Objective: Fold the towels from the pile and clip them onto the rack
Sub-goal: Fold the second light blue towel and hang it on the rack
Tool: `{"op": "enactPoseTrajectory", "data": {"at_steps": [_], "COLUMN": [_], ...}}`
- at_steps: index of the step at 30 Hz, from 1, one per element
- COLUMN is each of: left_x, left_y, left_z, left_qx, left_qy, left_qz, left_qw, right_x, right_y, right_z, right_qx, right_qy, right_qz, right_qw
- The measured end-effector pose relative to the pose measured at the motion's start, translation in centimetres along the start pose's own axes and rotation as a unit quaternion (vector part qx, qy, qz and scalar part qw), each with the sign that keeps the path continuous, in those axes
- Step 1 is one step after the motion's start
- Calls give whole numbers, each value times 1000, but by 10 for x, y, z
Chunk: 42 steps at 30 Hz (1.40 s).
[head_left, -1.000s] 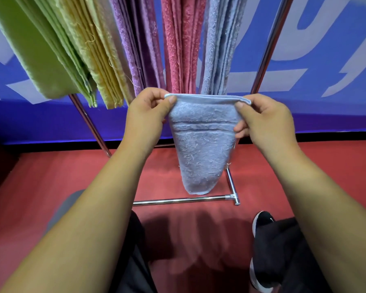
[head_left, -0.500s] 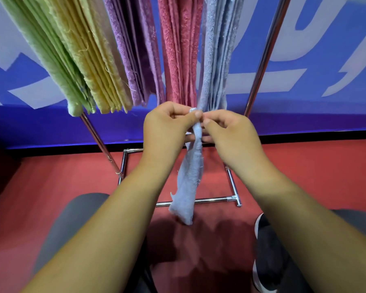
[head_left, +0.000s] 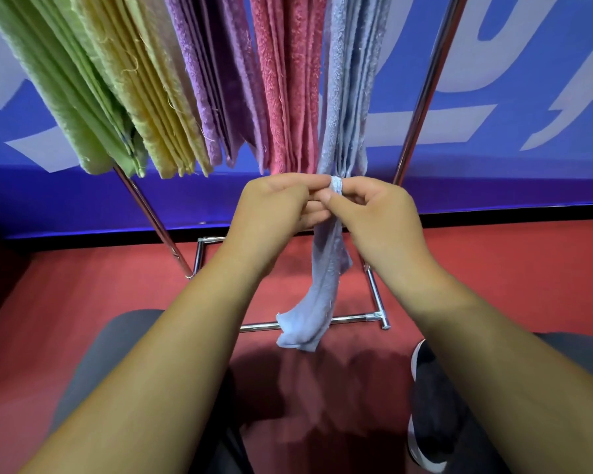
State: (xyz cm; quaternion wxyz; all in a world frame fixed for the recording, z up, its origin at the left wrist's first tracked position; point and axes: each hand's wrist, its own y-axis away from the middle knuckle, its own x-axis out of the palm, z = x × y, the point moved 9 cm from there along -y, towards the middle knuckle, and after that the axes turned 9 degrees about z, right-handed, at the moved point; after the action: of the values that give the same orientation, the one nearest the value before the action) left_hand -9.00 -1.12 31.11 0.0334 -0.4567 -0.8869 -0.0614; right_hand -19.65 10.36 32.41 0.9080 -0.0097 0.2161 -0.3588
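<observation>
The hands have come together, so the blue towel [head_left: 322, 289] that was spread a second ago now hangs as a narrow strip. The left hand [head_left: 274, 213] and right hand [head_left: 374, 213] both pinch its top edge, just below the hanging towels [head_left: 281, 80] on the rack [head_left: 425, 97].

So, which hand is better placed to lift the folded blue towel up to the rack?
Probably the right hand: it pinches the folded blue towel just below the hanging blue towels, beside the gap before the pole. The left hand, also pinching, sits under the pink towels.
</observation>
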Motion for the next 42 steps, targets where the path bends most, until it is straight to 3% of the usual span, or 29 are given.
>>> {"op": "enactPoseTrajectory", "data": {"at_steps": [5, 7, 10, 13, 16, 23, 27, 31, 42], "left_x": [-9, -24, -18, -5, -6, -31, -40, -35, -43], "left_y": [-6, -11, -14, -16, -20, -25, -24, -22, -14], "left_z": [2, -7, -18, -10, -5, -6, -19, -25, -45], "left_qx": [-16, 43, 109, 105, 93, 56, 93, 116, 174], "left_qy": [43, -92, -325, -368, -403, -216, -101, 73, 64], "left_qz": [4, -16, 55, 157, 152, 84, 30, 44, -5], "left_qw": [999, 995, 938, 911, 898, 971, 990, 990, 983], "right_x": [-10, -14, -16, -20, -28, -62, -79, -88, -89], "right_y": [-3, -3, -2, 0, 1, 0, -2, -3, -15], "right_z": [4, 9, 19, 26, 27, 23, 19, 20, 6], "right_qx": [-19, -23, -37, -57, -65, -62, -62, -69, -42], "right_qy": [56, 54, 18, -17, -23, -38, -55, -62, -81], "right_qz": [-23, -17, 21, 48, 50, -38, -93, -129, -144], "right_qw": [998, 998, 999, 997, 996, 997, 992, 987, 985]}}
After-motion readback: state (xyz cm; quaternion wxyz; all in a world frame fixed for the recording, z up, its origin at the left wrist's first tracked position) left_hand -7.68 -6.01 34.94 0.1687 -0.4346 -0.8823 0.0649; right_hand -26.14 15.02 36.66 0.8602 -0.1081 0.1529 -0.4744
